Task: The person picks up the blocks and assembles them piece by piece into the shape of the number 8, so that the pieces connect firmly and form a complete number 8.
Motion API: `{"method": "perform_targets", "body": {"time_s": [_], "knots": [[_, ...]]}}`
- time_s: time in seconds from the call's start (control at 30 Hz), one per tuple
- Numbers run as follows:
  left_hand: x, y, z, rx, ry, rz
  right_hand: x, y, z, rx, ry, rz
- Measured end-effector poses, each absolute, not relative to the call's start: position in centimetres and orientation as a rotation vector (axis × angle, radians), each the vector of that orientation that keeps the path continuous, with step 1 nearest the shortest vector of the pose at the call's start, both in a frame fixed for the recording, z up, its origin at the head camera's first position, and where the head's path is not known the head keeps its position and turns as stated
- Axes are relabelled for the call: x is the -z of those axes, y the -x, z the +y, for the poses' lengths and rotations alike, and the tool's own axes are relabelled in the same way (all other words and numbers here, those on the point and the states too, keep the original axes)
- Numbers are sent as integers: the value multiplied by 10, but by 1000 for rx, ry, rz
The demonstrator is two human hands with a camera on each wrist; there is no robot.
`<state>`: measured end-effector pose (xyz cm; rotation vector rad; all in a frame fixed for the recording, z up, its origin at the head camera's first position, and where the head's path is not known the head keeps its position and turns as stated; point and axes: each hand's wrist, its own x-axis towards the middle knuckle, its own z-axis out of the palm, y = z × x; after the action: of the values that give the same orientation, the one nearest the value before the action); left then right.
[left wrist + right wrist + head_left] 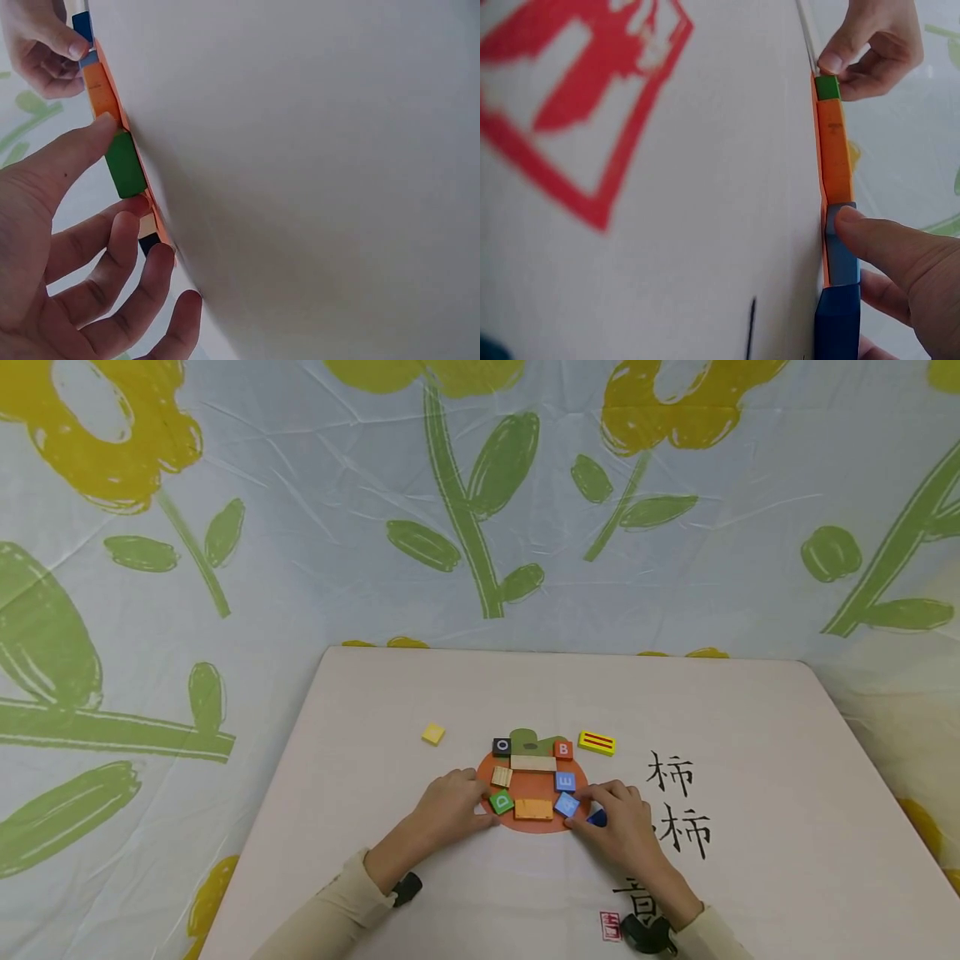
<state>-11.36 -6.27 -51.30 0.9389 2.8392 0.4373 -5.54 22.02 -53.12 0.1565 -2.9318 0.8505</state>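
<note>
Two hands, each pinching: left hand (pixel 448 811), green D block (pixel 501 802); right hand (pixel 624 827), light-blue block (pixel 566 805). Both on near part of orange cutout (pixel 533 786). Orange block (pixel 533 810) between, long axis running hand to hand.

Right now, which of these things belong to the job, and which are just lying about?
Seemingly in the job:
green D block, pinched by the left hand
light blue block, pinched by the right hand
orange block between them
orange fruit shape beneath

Seemingly lying about:
pale yellow block
striped yellow block
dark blue block
</note>
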Motion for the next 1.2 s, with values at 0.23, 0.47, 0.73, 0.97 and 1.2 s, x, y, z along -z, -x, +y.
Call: {"method": "perform_targets", "body": {"time_s": [0.23,0.47,0.73,0.97,1.2], "knots": [[514,114,-62,-459,-949,2853,530,55,220,-849,-150,-2943],[515,112,-61,-444,-954,2861,529,54,219,-847,-151,-2947],[514,110,-60,-387,-947,2854,528,54,220,-837,-149,-2946],[514,109,-59,-367,-935,2858,528,54,220,-834,-147,-2951],[514,109,-59,-347,-923,2862,527,54,220,-843,-150,-2963]]}}
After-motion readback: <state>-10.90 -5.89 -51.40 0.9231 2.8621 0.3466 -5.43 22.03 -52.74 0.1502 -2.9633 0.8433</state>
